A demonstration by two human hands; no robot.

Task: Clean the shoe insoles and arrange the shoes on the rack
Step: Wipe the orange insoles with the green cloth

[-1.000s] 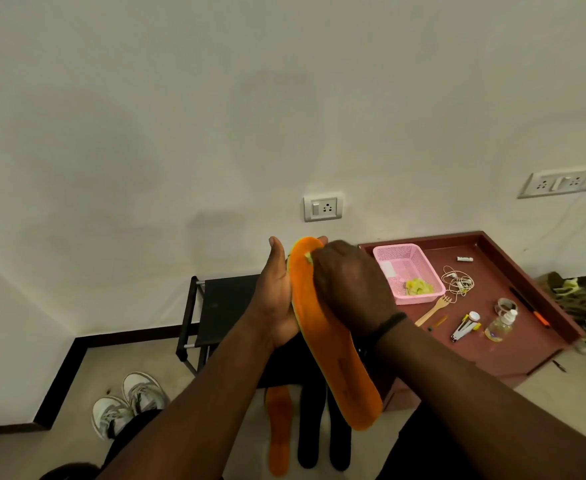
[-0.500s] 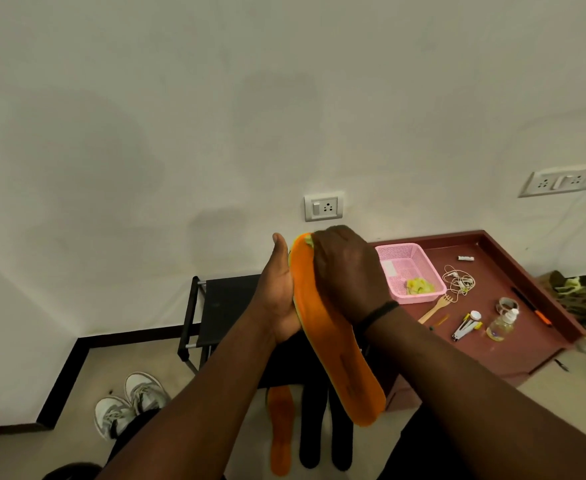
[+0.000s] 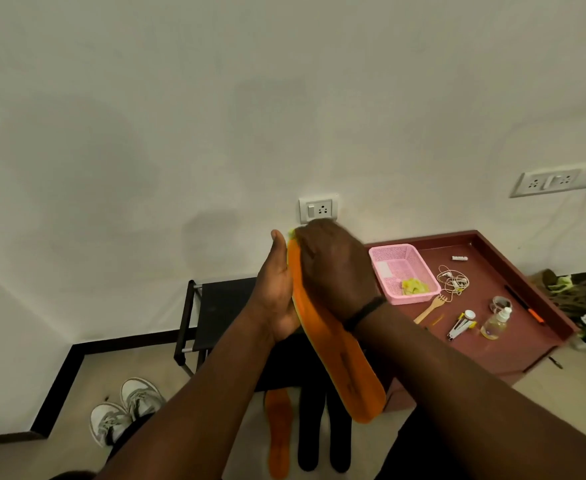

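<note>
Since one second ago: right hand [image 3: 333,268] shifted up the orange insole [image 3: 322,337] to its top end, now just below the wall socket [image 3: 318,209]; left hand [image 3: 277,292] unchanged in position.

Head view:
- Left hand: supports the insole from behind, palm against its back, thumb upright along the left edge. Fingers hidden behind the insole; curl cannot be told.
- Right hand: fingers curled over the insole's top end, a sliver of yellow-green cloth [image 3: 290,233] showing at the knuckles. Clamped on that cloth as far as visible.
- Orange insole: held between both hands, tilted, heel end down and right of the grip.
- Below the grip, on the floor: second orange insole [image 3: 278,434] and two black insoles [image 3: 322,434], side by side.
- Behind the grip: black rack [image 3: 215,306].
- Lower left of the grip: pair of grey sneakers [image 3: 125,408].
- Right of the grip: maroon tray table [image 3: 513,344] carrying a pink basket [image 3: 402,271].
</note>
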